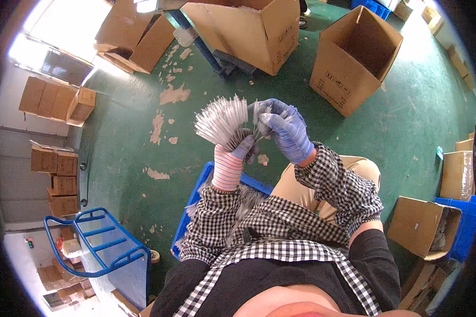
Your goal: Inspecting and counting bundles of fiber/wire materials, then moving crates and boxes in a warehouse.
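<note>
My left hand (237, 153), in a blue glove with a striped cuff, is shut on a fanned bundle of thin white bristle brushes (220, 122) with wire stems. My right hand (284, 129), in a blue glove, pinches one or two brushes at the right side of the fan, close to the left hand. Both forearms wear checked sleeves. A blue plastic crate (198, 193) holding more brushes sits under my left forearm, mostly hidden.
An open brown carton (349, 63) stands on the green floor ahead right, another large carton (248, 26) ahead. A blue metal cart (100, 243) is at the left. A small open carton (423, 224) and a blue bin (468, 227) sit at the right.
</note>
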`<state>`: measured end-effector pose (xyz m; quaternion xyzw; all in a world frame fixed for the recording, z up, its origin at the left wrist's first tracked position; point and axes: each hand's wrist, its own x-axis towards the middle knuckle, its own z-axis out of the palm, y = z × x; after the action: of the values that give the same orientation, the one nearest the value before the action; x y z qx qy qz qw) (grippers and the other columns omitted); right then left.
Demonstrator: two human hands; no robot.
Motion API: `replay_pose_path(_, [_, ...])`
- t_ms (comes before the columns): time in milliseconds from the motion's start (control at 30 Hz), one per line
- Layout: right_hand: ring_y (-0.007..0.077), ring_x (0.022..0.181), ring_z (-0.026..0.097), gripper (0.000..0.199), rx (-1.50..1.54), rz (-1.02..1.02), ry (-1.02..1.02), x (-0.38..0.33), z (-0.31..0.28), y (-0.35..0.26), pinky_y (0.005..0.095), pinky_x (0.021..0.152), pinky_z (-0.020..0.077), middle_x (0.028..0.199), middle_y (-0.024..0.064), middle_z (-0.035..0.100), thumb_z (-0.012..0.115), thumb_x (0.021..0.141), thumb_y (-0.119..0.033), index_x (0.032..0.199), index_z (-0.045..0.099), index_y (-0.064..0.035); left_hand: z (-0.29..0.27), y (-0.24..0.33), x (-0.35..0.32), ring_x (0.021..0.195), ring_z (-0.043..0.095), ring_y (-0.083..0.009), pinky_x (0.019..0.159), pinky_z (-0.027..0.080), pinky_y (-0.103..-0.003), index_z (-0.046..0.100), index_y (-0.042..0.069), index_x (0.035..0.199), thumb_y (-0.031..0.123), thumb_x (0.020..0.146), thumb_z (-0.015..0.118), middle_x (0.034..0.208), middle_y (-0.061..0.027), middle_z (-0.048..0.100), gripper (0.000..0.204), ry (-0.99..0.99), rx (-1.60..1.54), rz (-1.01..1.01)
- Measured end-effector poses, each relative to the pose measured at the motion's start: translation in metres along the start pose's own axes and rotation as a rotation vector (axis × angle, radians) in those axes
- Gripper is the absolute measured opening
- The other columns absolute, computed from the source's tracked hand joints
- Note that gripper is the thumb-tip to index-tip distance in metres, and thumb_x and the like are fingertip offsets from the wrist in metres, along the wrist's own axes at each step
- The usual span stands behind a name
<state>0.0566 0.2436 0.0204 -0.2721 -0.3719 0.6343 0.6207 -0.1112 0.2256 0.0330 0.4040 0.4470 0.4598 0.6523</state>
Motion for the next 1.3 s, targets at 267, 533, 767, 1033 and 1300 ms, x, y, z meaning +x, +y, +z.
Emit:
replay_pose_path(267, [0.0021, 0.063, 0.051, 0.02, -0.012, -0.005, 0.051, -0.002, -0.001, -0.005, 0.0189, 0.056, 0.0401, 0.078, -0.0047, 0.061, 0.063, 0.089, -0.021, 0.101, 0.063, -0.0063, 0.0, -0.001, 0.005, 0.054, 0.058, -0.0098, 0.046, 0.042, -0.022, 0.063, 0.002, 0.103, 0.011, 0.089, 0.068, 0.075, -0.0057, 0.067, 0.017, -0.051, 0.05, -0.028])
replay_pose_path(533, [0.0026, 0.064, 0.052, 0.019, -0.064, -0.049, 0.124, -0.002, 0.001, -0.027, 0.0187, 0.058, 0.0409, 0.076, -0.0047, 0.06, 0.069, 0.085, -0.021, 0.096, 0.062, -0.0073, 0.012, 0.005, 0.021, 0.058, 0.06, -0.0093, 0.047, 0.042, -0.021, 0.065, 0.002, 0.103, 0.007, 0.087, 0.069, 0.08, -0.0023, 0.067, 0.017, -0.124, 0.061, 0.002])
replay_pose_path(767, [0.0062, 0.073, 0.057, 0.019, -0.086, -0.084, 0.222, 0.01, 0.001, -0.032, 0.0232, 0.069, 0.047, 0.081, -0.0026, 0.063, 0.079, 0.077, -0.012, 0.086, 0.062, -0.007, 0.022, 0.004, 0.026, 0.06, 0.059, -0.0098, 0.048, 0.042, -0.022, 0.064, 0.002, 0.1, 0.007, 0.086, 0.07, 0.08, -0.0045, 0.066, 0.016, -0.135, 0.056, 0.011])
replay_pose_path(1033, [0.0079, 0.081, 0.061, 0.019, -0.079, -0.115, 0.18, 0.008, -0.001, -0.025, 0.0253, 0.076, 0.0506, 0.087, 0.0011, 0.067, 0.077, 0.079, -0.009, 0.089, 0.06, -0.0061, 0.027, 0.0, 0.014, 0.058, 0.057, -0.0113, 0.047, 0.041, -0.022, 0.06, -0.001, 0.102, 0.007, 0.09, 0.065, 0.075, -0.0068, 0.063, 0.015, -0.027, -0.049, 0.04])
replay_pose_path(1300, [0.0091, 0.084, 0.061, 0.026, -0.07, -0.197, 0.088, 0.012, 0.013, -0.003, 0.0266, 0.079, 0.0518, 0.09, 0.0018, 0.066, 0.077, 0.078, -0.003, 0.092, 0.056, -0.0067, 0.002, -0.003, 0.015, 0.058, 0.055, -0.0111, 0.051, 0.041, -0.023, 0.061, -0.001, 0.102, 0.009, 0.091, 0.065, 0.075, -0.0063, 0.062, 0.016, -0.016, 0.0, 0.079])
